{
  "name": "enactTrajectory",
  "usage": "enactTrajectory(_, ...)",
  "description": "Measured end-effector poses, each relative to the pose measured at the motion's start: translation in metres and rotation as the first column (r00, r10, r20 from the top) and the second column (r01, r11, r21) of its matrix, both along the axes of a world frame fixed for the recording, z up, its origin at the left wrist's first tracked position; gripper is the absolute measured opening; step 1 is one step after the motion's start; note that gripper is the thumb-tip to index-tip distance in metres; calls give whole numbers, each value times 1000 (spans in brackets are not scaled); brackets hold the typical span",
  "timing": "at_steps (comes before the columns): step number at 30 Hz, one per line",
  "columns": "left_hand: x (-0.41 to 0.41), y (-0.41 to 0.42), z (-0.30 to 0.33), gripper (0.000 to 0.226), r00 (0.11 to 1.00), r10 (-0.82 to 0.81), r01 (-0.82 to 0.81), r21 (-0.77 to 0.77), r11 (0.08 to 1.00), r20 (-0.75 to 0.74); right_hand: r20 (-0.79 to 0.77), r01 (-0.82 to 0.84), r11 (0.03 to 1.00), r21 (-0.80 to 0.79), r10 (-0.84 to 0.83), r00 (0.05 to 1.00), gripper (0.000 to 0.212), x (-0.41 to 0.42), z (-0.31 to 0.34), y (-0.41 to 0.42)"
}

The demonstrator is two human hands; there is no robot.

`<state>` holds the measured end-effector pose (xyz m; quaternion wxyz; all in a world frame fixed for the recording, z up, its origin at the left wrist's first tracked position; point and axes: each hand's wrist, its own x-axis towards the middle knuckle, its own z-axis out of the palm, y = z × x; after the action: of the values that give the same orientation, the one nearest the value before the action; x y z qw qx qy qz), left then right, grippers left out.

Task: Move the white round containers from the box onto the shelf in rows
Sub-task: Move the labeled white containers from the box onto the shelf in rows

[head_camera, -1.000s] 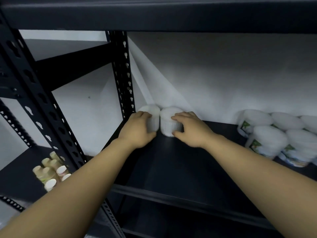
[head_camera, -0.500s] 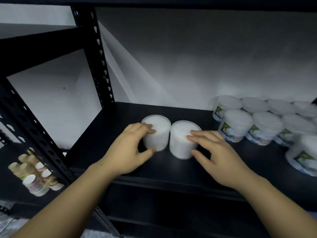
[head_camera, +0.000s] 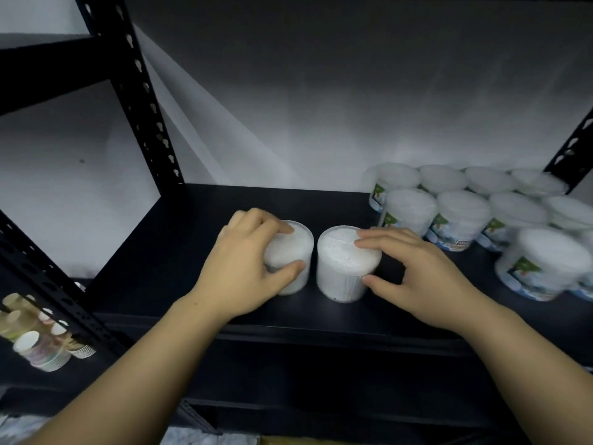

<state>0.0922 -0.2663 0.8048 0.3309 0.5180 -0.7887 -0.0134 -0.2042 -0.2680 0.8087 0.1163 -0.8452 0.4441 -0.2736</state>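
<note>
Two white round containers stand side by side near the front of the black shelf (head_camera: 199, 226). My left hand (head_camera: 244, 268) grips the left container (head_camera: 293, 252), fingers over its lid and thumb on its front wall. My right hand (head_camera: 414, 271) holds the right container (head_camera: 343, 261), fingertips on the lid's right edge and thumb against its lower side. A narrow gap separates the two containers. The box is out of view.
Several white round containers with green and blue labels (head_camera: 462, 213) stand in rows at the shelf's right. A black perforated upright (head_camera: 141, 101) rises at the left, another (head_camera: 571, 149) at the far right. Small bottles and cups (head_camera: 38, 338) sit on a neighbouring shelf, lower left.
Both hands have drawn the two containers from the shelf's back left corner toward its front middle. The view has tilted down and shifted right.
</note>
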Motion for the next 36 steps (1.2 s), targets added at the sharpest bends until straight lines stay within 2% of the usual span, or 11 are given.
enactTrajectory(2, -12, -3, -1, 56, 995, 54, -53, -12, 999, 87, 7, -32, 999, 20, 32, 999, 48, -1, -3, -4)
enactTrajectory(5, -19, -7, -6, 49, 987, 82, -80, -17, 997, 141, 28, 2, 1000, -20, -1, 1000, 43, 0, -10, -5)
enactTrajectory(8, -12, -6, -10, 39, 996, 5, -4, -7, 1000, 88, 51, 106, 987, -119, -101, 994, 39, 7, -16, -2)
enactTrajectory(11, -2, -8, -13, 40, 994, -109, 108, 31, 994, 11, 66, 168, 964, -205, -157, 985, 40, 23, -20, -3)
enactTrajectory(16, 6, -10, -13, 44, 979, -188, 195, 93, 976, -80, 81, 154, 967, -200, -141, 987, 41, 35, -15, -9)
enactTrajectory(18, 2, -7, -13, 43, 988, -137, 140, 50, 989, -70, 107, 84, 987, -134, -70, 992, 40, 28, -11, -10)
enactTrajectory(21, -12, -4, -12, 56, 998, 66, -66, -18, 998, 18, 89, -9, 1000, -10, 9, 996, 51, 9, -10, -16)
enactTrajectory(24, -21, -7, -13, 58, 983, 163, -160, -42, 986, 82, 86, -15, 1000, 22, 13, 996, 56, 0, -12, -19)
enactTrajectory(28, -10, -10, -17, 52, 1000, 17, -17, 27, 999, 6, 84, 85, 991, -108, -76, 994, 49, 10, -18, -16)
enactTrajectory(31, -1, -13, -17, 50, 993, -119, 121, 74, 990, -29, 84, 185, 963, -197, -171, 982, 52, 19, -23, -16)
enactTrajectory(36, 2, -18, -15, 50, 985, -165, 168, 89, 982, -40, 58, 141, 972, -186, -132, 990, 47, 14, -16, -14)
